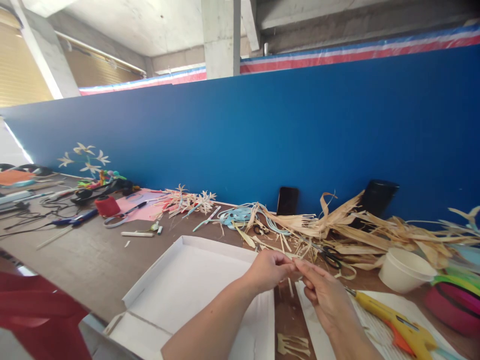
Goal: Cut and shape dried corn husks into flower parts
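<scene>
My left hand (268,271) and my right hand (320,290) meet at their fingertips above the table, just past the right edge of a white open cardboard box (210,270). Both are closed in a pinch. What lies between the fingers is too small and too covered to make out. Below the hands, cut pieces of pale husk (293,345) lie on the brown table. A yellow hot glue gun (393,320) rests on a white sheet beside my right wrist. Dark-handled scissors (331,257) lie just beyond my right hand.
Dried husks (360,235) and a light-blue cord bundle (240,216) spread along the blue partition (262,135). A phone (287,201) leans there. A white paper cup (406,270) stands at right. Red thread (106,206), cables and husk flowers (90,167) are at left.
</scene>
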Motion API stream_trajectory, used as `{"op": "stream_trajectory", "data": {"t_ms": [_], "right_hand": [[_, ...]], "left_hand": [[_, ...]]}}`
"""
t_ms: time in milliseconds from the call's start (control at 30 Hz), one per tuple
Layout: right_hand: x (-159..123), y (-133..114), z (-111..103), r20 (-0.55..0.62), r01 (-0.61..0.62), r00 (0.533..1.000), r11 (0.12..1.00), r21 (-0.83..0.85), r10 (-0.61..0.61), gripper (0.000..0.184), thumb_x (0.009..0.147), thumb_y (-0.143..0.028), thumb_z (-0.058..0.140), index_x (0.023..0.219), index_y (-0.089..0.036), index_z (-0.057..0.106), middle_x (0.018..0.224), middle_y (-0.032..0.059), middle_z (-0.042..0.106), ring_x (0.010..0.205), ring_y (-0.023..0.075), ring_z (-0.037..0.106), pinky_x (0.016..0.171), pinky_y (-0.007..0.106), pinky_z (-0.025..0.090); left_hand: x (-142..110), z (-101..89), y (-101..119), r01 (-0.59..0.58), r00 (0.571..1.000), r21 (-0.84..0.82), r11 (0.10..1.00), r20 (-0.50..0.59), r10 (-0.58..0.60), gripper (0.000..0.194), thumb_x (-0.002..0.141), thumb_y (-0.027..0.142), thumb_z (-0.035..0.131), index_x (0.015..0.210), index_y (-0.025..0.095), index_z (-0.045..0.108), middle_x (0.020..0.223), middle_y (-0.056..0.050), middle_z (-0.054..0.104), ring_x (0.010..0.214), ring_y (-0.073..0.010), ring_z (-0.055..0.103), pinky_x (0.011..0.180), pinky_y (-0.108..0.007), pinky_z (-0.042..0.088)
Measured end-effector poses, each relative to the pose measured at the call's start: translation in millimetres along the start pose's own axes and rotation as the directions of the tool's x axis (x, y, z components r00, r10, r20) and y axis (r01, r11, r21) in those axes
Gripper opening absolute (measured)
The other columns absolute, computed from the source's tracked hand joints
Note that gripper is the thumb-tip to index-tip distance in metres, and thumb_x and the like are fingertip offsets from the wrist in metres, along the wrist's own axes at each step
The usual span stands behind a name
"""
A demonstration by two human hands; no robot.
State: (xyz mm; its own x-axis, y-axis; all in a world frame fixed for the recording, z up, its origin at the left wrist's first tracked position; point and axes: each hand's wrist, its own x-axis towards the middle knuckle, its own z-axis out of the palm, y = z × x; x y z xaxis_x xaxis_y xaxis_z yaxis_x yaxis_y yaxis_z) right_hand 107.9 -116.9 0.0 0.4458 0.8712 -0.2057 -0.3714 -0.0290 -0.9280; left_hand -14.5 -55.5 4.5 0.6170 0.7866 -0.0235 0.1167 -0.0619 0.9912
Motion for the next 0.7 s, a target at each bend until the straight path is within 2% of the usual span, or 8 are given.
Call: {"op": "stream_trajectory", "data": {"t_ms": [267, 533, 700], "right_hand": [[-1.8, -4.4, 1.4, 0.009, -0.02, 1.0, 0.996, 0.087, 0.019, 0.029, 0.049, -0.027, 0.08, 0.073, -0.013, 0.07, 0.056, -0.0037, 0.053, 0.042, 0.0021, 0.03, 0.03, 0.014, 0.018], [0.6, -2.2, -2.2, 0.066, -0.046, 0.997, 0.985, 0.164, 0.036, 0.024, 0.052, -0.024, 0.08, 0.071, -0.014, 0.068, 0.059, -0.0059, 0.048, 0.042, 0.0009, 0.031, 0.029, 0.01, 0.022], [2.2, -0.8, -4.1, 0.059, -0.036, 0.998, 0.979, 0.199, 0.025, 0.022, 0.054, -0.023, 0.08, 0.069, -0.013, 0.066, 0.059, -0.007, 0.043, 0.044, -0.0001, 0.03, 0.029, 0.008, 0.022]], "left_hand": [[-2.2, -5.8, 3.2, 0.011, 0.997, -0.07, 0.997, 0.077, -0.006, 0.036, 0.062, 0.046, 0.064, 0.073, 0.011, 0.062, 0.059, 0.001, 0.052, 0.05, -0.0076, 0.046, 0.052, -0.022, 0.04], [-1.6, -9.6, 0.6, 0.044, 0.994, -0.088, 0.995, 0.105, -0.034, 0.042, 0.058, 0.049, 0.067, 0.074, 0.011, 0.062, 0.061, 0.001, 0.054, 0.051, -0.0072, 0.047, 0.056, -0.024, 0.042], [-1.7, -10.1, 0.9, 0.053, 0.991, -0.099, 0.994, 0.132, -0.04, 0.04, 0.056, 0.046, 0.069, 0.074, 0.01, 0.064, 0.062, 0.0, 0.056, 0.051, -0.0075, 0.05, 0.056, -0.024, 0.043]]}}
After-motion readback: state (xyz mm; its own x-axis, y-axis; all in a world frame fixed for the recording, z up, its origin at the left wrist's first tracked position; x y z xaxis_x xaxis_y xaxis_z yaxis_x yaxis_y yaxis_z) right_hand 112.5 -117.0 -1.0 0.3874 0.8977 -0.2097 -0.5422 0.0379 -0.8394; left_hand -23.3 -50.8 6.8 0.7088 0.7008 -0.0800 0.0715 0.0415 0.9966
